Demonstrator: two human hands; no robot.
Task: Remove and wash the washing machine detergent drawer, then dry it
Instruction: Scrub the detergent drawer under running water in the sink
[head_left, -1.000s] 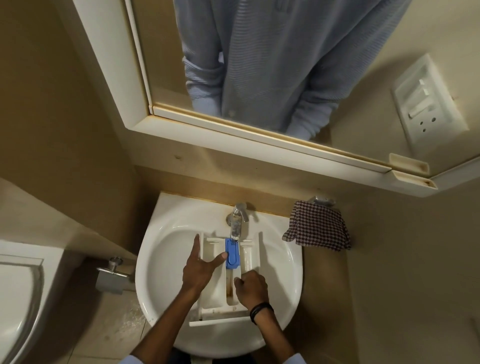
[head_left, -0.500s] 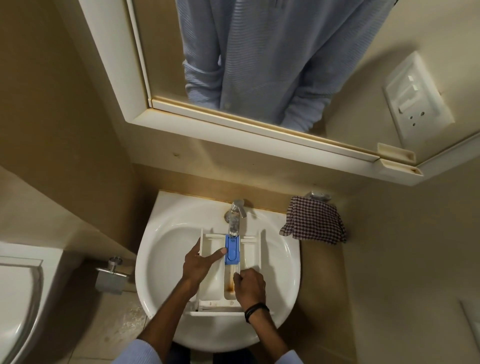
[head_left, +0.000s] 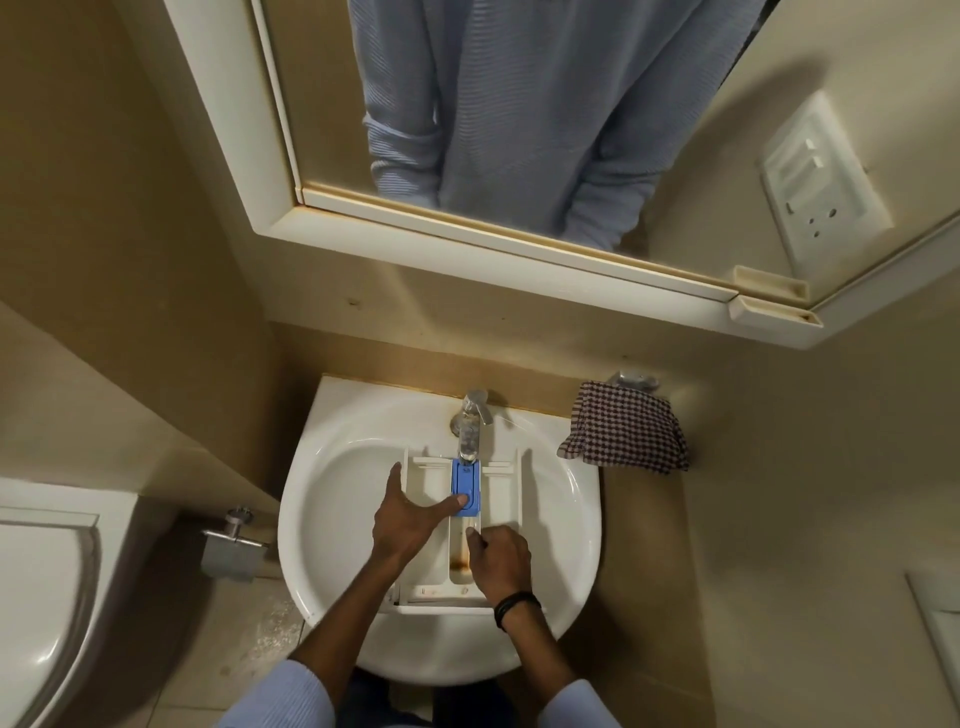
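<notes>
Nearest to the camera, two light blue sleeves lead forward to the hands, which are a little apart over the white sink (head_left: 332, 551). The detergent drawer (head_left: 501, 499) lies flat inside the basin, its front panel toward the person and its back end under the tap (head_left: 470, 421). The left hand (head_left: 410, 519) is spread on the left part of the drawer: the straight fingers lie along the left wall and the thumb reaches across to touch the blue insert (head_left: 466, 486) in the middle. The right hand (head_left: 498, 564), with a black band on the wrist, is just beside it over the near right part of the drawer; its fingers are curled, but I cannot tell if they hold something. A brown stain shows in the middle compartment next to this hand. Behind the sink on the right hangs a checked cloth (head_left: 623, 428), and above is a mirror (head_left: 519, 130).
</notes>
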